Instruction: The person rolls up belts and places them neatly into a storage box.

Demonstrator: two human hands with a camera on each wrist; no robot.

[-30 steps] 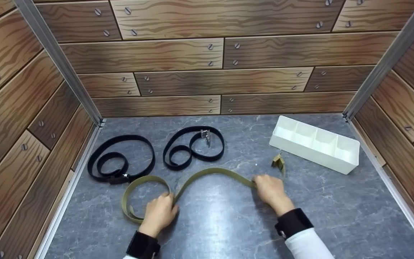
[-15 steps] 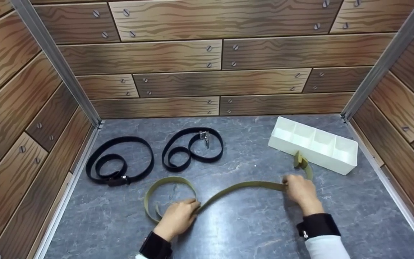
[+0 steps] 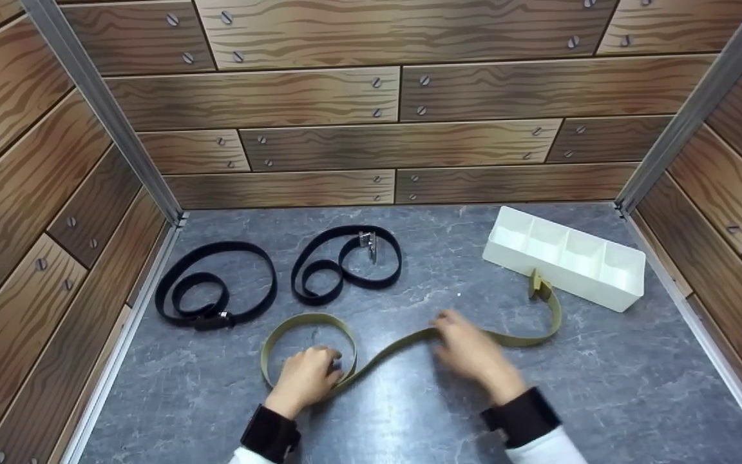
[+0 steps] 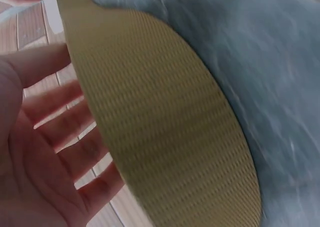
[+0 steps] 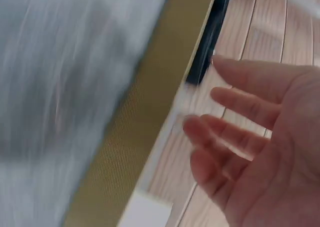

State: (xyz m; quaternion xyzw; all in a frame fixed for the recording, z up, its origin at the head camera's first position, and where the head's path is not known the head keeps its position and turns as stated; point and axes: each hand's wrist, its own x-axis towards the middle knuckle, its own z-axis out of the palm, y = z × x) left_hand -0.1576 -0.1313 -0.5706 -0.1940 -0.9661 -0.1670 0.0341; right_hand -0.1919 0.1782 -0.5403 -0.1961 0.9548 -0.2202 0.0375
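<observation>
An olive-green webbing belt [image 3: 519, 340] stands on its edge across the tabletop, with a round loop at its left end. Its brass-coloured buckle [image 3: 535, 283] is at the far right end. My left hand [image 3: 306, 377] is at the near side of the loop, and in the left wrist view its loosely extended fingers [image 4: 82, 154] reach the belt's edge, not curled round it. Over the belt's middle is my right hand [image 3: 474, 354], blurred. The right wrist view has its relaxed fingers [image 5: 245, 107] apart from the strap, with nothing between them.
Two coiled black belts lie at the back left: one with a dark buckle [image 3: 268, 293] and one with a silver buckle [image 3: 368, 241]. A white four-section tray [image 3: 554, 274] stands at the back right, by the olive buckle. Wood-patterned walls [image 3: 319, 145] enclose three sides.
Both hands moved right with the olive belt, bringing its buckle up to the tray. Then my right hand let go of the strap and came back left; my left hand loosened at the loop.
</observation>
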